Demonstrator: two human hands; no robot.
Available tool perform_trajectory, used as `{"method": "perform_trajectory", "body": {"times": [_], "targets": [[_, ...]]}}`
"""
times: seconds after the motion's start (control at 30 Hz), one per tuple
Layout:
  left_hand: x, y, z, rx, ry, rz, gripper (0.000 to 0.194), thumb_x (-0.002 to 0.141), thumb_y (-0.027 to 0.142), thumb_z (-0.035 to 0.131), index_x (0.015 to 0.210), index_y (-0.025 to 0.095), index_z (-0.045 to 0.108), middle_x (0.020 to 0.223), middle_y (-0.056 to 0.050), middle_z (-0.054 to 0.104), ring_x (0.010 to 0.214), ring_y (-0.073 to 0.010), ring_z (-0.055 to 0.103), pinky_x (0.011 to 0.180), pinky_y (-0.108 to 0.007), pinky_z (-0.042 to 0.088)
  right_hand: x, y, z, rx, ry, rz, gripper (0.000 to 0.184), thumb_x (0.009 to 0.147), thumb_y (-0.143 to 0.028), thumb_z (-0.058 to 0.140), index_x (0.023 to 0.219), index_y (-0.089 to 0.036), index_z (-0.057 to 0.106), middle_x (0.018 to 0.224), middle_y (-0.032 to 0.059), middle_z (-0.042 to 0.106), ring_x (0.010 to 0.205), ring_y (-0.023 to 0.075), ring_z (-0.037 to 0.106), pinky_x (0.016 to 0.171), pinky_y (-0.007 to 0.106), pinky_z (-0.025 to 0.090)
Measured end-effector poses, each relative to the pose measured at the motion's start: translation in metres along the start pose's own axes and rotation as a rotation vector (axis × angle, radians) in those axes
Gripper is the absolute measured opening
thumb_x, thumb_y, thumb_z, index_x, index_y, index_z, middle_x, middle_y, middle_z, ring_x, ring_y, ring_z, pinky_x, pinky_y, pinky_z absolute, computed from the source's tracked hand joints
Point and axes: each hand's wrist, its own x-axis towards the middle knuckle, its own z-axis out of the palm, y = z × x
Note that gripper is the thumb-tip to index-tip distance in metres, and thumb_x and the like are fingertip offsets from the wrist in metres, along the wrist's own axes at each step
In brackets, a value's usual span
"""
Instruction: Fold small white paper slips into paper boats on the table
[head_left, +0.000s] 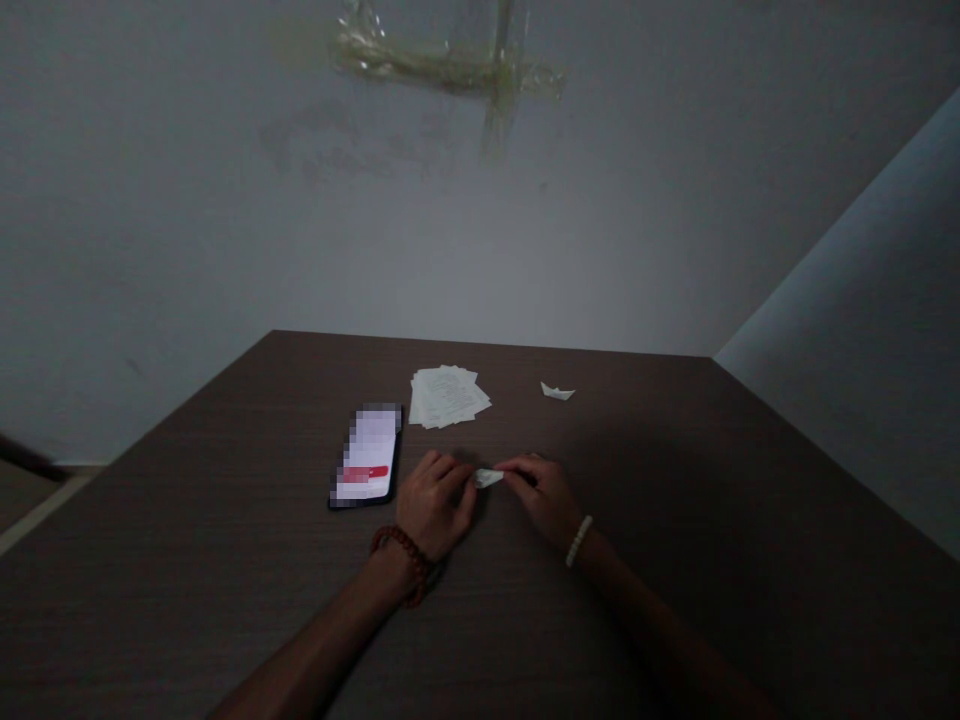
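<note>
Between my two hands is a small folded piece of white paper, low over the middle of the table. My left hand pinches its left end with thumb and fingers; a reddish-brown bead bracelet is on that wrist. At the right end, the thumb and forefinger of my right hand grip the paper, and a pale bead bracelet circles this wrist. The ends of the paper are hidden under my fingertips. Beyond my right hand a small folded paper boat rests on the table.
A loose stack of printed paper sheets lies beyond my left hand. To the left of that hand is a phone with its screen lit. The dark wooden table meets a grey wall bearing strips of tape.
</note>
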Motion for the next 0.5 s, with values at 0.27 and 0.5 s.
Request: {"method": "perform_trajectory", "body": {"times": [0.27, 0.5], "targets": [[0.001, -0.0002, -0.001, 0.014, -0.015, -0.016, 0.016, 0.084, 0.018, 0.051, 0.083, 0.015, 0.066, 0.073, -0.007, 0.061, 0.074, -0.0201, 0.05, 0.065, -0.031, 0.045, 0.0, -0.0003, -0.0021, 0.007, -0.009, -0.02, 0.021, 0.081, -0.018, 0.054, 0.089, -0.021, 0.073, 0.086, 0.0043, 0.072, 0.082, 0.0191, 0.063, 0.076, 0.031, 0.044], [0.0, 0.0001, 0.0019, -0.033, -0.091, -0.011, 0.017, 0.083, 0.015, 0.049, 0.084, 0.015, 0.066, 0.07, -0.007, 0.061, 0.075, -0.0204, 0.052, 0.066, -0.031, 0.046, -0.0015, -0.0024, -0.0005, -0.029, -0.019, -0.081, 0.02, 0.081, -0.015, 0.054, 0.081, -0.022, 0.073, 0.077, 0.002, 0.072, 0.074, 0.0169, 0.06, 0.072, 0.029, 0.043]]}}
